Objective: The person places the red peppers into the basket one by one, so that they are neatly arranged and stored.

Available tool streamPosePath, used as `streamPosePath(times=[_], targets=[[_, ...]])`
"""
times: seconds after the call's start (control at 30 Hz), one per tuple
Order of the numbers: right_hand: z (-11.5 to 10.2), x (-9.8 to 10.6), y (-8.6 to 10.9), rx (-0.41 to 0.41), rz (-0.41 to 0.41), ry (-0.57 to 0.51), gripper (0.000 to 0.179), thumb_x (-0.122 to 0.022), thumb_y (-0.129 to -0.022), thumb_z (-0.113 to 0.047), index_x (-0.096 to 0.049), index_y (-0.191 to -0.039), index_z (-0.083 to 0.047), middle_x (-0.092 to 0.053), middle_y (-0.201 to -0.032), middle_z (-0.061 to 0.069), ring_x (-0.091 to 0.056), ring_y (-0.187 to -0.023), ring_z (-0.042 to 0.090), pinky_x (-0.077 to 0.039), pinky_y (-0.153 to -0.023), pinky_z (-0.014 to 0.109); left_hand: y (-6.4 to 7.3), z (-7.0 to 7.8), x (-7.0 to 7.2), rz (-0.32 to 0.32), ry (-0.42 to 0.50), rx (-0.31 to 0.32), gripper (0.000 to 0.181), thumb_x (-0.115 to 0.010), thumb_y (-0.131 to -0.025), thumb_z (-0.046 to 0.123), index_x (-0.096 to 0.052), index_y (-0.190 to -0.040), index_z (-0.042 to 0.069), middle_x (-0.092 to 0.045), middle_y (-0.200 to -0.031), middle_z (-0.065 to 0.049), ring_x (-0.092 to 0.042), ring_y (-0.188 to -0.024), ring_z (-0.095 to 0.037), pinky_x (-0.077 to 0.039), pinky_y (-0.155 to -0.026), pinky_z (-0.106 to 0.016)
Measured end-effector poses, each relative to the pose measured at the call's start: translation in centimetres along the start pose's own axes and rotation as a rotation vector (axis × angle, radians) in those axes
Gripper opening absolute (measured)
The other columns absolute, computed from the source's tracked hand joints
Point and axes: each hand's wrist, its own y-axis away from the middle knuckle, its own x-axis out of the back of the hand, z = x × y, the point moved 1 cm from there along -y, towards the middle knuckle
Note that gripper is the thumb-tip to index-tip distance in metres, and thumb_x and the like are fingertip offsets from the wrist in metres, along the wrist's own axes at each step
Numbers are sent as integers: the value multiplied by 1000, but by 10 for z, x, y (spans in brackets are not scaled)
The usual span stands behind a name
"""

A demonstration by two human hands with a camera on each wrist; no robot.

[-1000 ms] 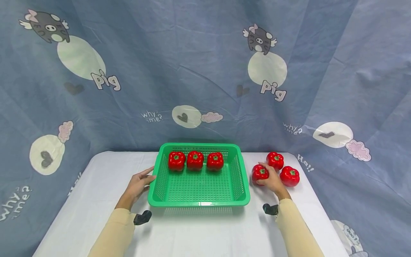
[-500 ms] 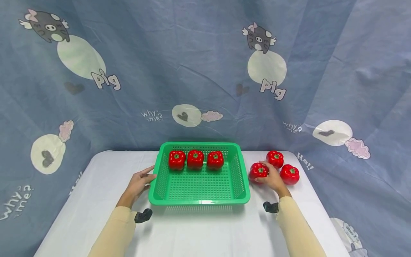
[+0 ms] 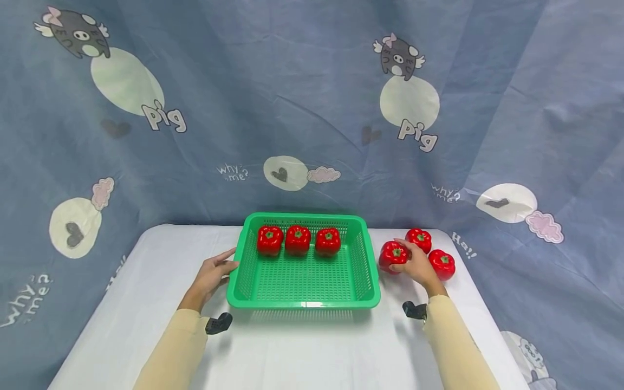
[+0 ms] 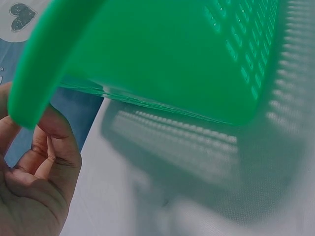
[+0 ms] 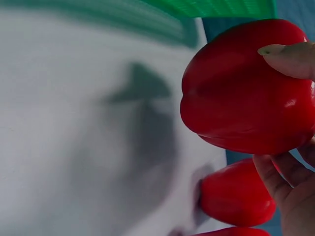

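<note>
My left hand (image 3: 209,275) pinches the left rim of a green plastic basket (image 3: 303,305), thumb on top and fingers beneath in the left wrist view. In the basket, along its back wall, three red bell peppers stand in a row: one at left (image 3: 270,241), one in the middle (image 3: 297,241), one at right (image 3: 327,242). Right of the basket, my right hand (image 3: 419,266) grips another red bell pepper (image 3: 390,254) from its right side. The right wrist view shows this pepper (image 5: 241,93) between thumb and fingers, over the white table.
Two more red bell peppers, a back one (image 3: 421,237) and a front one (image 3: 442,265), stand on the white table (image 3: 312,352) beside the right hand. A blue printed curtain (image 3: 312,108) hangs behind the table. A black wrist camera (image 3: 414,310) sits at the right cuff.
The pepper in my right hand has come up slightly and shifted a little left, toward the basket. My left hand keeps its hold on the rim; the view has tilted slightly.
</note>
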Motion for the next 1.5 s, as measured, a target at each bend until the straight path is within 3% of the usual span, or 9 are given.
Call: streamPosePath(times=[0.7, 1.0, 1.5], targets=[[-37, 23, 12, 73, -8, -24, 82, -79, -77, -13, -36, -148, -10, -36, -144, 22, -34, -129, 45, -45, -96, 60, 2, 1, 0, -3, 6, 6, 61, -60, -96, 25, -36, -150, 14, -58, -121, -15, -59, -100, -16, -45, -101, -46], [-54, 27, 12, 98, -1, 30, 82, -81, -76, -19, -39, -147, -12, -41, -141, 21, -37, -128, 43, -45, -95, 60, 1, 1, 0, -6, 9, -10, 60, -60, -96, 24, -36, -150, 13, -59, -119, -14, -60, -95, -12, -46, -99, -45], [-83, 21, 7, 249, -30, 86, 75, -80, -76, -16, -45, -142, -7, -50, -131, 19, -49, -116, 39, -52, -88, 51, 1, 0, 0, -4, 4, -8, 60, -61, -95, 25, -36, -149, 13, -58, -124, -18, -60, -100, -16, -45, -101, -47]])
